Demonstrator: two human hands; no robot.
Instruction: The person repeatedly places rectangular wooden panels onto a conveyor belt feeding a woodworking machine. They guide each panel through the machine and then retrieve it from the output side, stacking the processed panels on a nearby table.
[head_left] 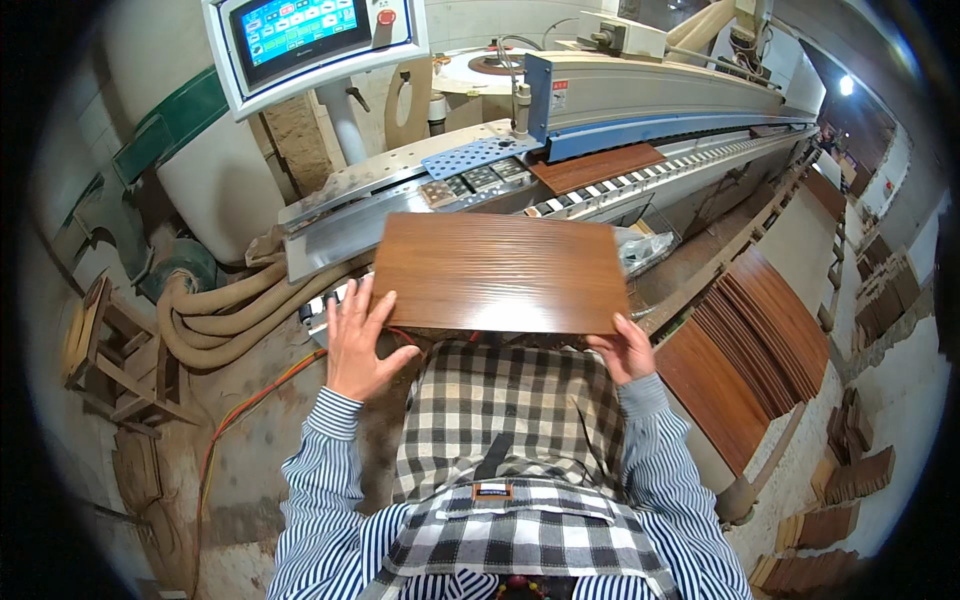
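A brown wood-grain board (500,272) lies in front of me, its near edge toward my checked apron. My left hand (358,345) has its fingers spread, with the fingertips against the board's left edge and the thumb held away from it. At the near right corner, my right hand (626,350) grips the board, thumb at the edge and fingers curled below. Just beyond is the metal bed (340,235) of a long machine, partly hidden by the board. Another brown board (597,168) sits in the machine beneath its blue guard (660,130).
A stack of brown boards (765,330) rests on a support to my right. At the far left top stands a control screen (303,32) on a post. Thick hoses (225,325) curl on the left near a wooden stool (125,365). An orange cable (235,415) crosses the floor.
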